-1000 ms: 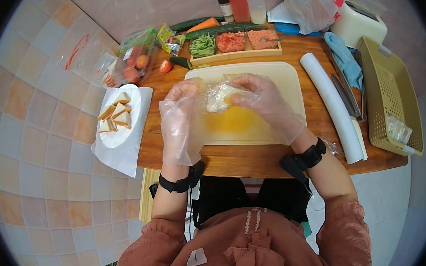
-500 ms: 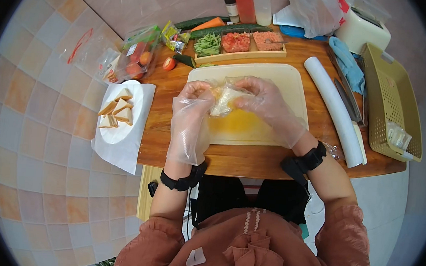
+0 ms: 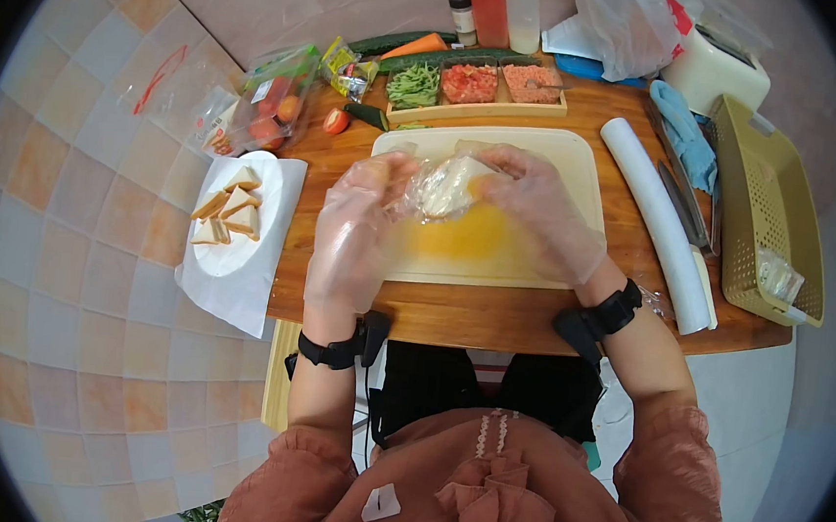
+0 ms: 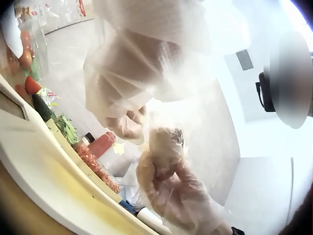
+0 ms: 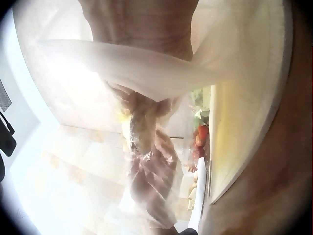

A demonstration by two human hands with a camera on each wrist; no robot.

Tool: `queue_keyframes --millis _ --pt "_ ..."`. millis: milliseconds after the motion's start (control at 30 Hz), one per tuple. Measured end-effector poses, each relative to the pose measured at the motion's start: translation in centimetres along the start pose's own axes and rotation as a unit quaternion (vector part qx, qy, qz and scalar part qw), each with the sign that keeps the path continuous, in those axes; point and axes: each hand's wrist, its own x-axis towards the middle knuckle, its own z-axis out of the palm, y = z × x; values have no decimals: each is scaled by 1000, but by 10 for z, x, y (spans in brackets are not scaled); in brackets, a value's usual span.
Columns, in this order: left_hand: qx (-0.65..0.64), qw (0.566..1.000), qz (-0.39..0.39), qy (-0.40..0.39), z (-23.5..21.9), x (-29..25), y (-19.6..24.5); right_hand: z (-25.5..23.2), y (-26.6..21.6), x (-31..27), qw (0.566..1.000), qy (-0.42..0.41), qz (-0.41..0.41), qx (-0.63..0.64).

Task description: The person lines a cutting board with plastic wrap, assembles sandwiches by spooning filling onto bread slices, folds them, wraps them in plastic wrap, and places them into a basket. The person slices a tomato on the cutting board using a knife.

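A white, film-wrapped piece [image 3: 446, 187], seemingly bread, is held up above the cream cutting board [image 3: 582, 176] in the head view. My right hand [image 3: 545, 212], in a clear plastic glove, grips its right side. At its left side my gloved left hand [image 3: 354, 227] pinches the loose wrap. The left wrist view shows the wrapped piece [image 4: 165, 142] between the fingers of both hands. In the right wrist view the piece [image 5: 142, 129] is blurred by glare. A yellow smear [image 3: 459, 245] lies on the board beneath.
Cut sandwiches [image 3: 240, 200] sit on a white plate [image 3: 207, 254] at left. Behind the board stands a wooden tray [image 3: 489, 111] with three fillings. A white roll [image 3: 656, 226], knives [image 3: 675, 198] and a green basket [image 3: 808, 233] are at right; tomatoes [image 3: 269, 132] lie back left.
My left hand has moved left and away from the piece's middle, stretching the wrap. The white piece now shows more plainly beside my right hand, which has stayed nearly in place.
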Motion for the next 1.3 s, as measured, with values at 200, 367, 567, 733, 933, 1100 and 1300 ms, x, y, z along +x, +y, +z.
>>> queue_keyframes --millis 200,367,567,733,933,1100,1300 --pt "175 983 58 -25 -3 -11 -8 -11 11 8 999 -19 -22 18" --pt "239 964 97 -72 0 -9 -15 -9 9 6 999 -12 -22 22" --pt "249 964 28 -87 4 -9 -26 -9 9 5 1000 -1 -25 -2" --pt "149 983 -9 -107 5 -13 -9 -10 11 6 998 -14 -57 -17" --pt "103 993 43 -21 7 -18 -15 -8 12 7 997 -22 -73 -25" --pt "410 872 268 -4 2 -13 -18 -8 13 6 998 -5 -55 -5" --pt "444 834 327 13 17 -23 -18 -6 16 6 994 -2 -95 -45"
